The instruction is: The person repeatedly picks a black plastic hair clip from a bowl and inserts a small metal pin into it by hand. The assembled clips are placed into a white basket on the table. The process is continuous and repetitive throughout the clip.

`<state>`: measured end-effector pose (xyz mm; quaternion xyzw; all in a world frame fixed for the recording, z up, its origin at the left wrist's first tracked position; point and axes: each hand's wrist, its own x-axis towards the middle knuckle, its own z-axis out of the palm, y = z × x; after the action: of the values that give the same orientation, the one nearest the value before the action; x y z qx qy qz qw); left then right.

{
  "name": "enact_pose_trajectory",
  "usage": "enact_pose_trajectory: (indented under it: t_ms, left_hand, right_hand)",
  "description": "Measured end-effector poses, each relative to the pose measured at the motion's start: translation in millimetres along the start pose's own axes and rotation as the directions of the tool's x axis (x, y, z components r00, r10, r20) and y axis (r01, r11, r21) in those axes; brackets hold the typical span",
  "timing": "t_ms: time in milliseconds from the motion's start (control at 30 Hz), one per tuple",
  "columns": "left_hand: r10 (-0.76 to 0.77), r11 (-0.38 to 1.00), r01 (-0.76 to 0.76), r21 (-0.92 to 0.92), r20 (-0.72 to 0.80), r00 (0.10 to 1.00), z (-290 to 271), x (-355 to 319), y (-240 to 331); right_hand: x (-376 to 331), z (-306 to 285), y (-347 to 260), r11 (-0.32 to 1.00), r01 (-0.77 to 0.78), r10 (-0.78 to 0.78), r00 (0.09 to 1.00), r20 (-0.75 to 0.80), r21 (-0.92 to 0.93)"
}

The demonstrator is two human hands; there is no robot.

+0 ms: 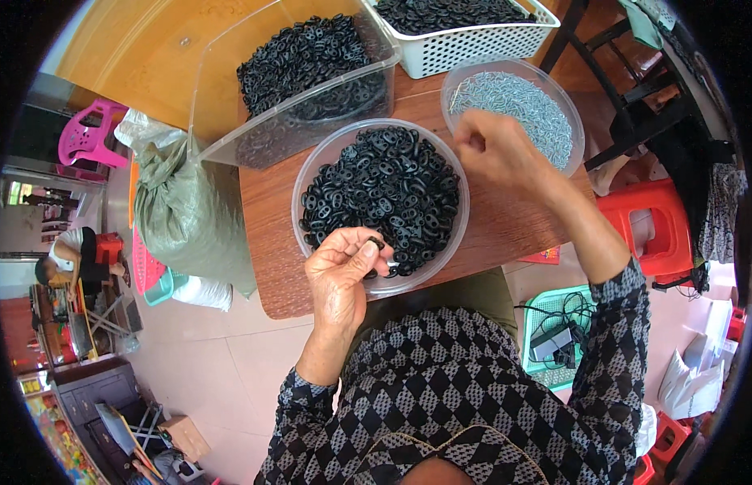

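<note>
My left hand (340, 268) is closed in a pinch over the near edge of a clear round bowl (465, 212). Between thumb and forefinger it grips a small dark oval piece (377, 242). Glossy black oval pieces with two holes (384, 182) heap up inside this bowl. My right hand (505, 153) hovers at the near left side of a second clear bowl (580, 137), which holds many small silvery screws (513, 101). Its fingers are curled together, and whatever they may hold is too small or hidden to make out.
Behind the bowls, a clear plastic bin (311, 117) and a white perforated basket (473, 48) hold more black pieces. A tied green sack (190, 210) leans left of the wooden table (271, 267). Right are a red stool (655, 230) and a green tray (538, 376) with cables.
</note>
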<state>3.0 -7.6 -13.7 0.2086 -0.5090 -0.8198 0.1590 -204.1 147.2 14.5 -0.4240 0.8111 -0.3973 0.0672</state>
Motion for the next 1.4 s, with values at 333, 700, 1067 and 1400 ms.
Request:
enact_pose_trajectory:
  t_ms: [333,700,1067,1400]
  left_hand:
    - [0.0,1.0,-0.001,0.025,0.032,0.999,2.8,-3.1,1.9]
    - [0.071,0.994,-0.073,0.084,0.031,0.997,-2.9,-6.6,-1.9]
    - [0.123,0.968,-0.123,0.219,0.013,0.992,-2.8,-11.5,-5.2]
    - [0.276,0.876,-0.246,0.415,-0.014,0.961,1.4,-15.0,-9.4]
  right_hand:
    - [-37.7,54.2,-47.5,0.796,-0.1,-0.055,0.971,0.234,0.597]
    - [-45.0,80.7,-58.2,0.636,-0.205,0.133,0.979,0.157,0.744]
    - [-48.5,81.9,-60.0,0.678,-0.277,0.169,0.96,0.222,0.681]
    - [-49.7,81.7,-63.5,0.717,-0.244,0.153,0.969,0.194,0.653]
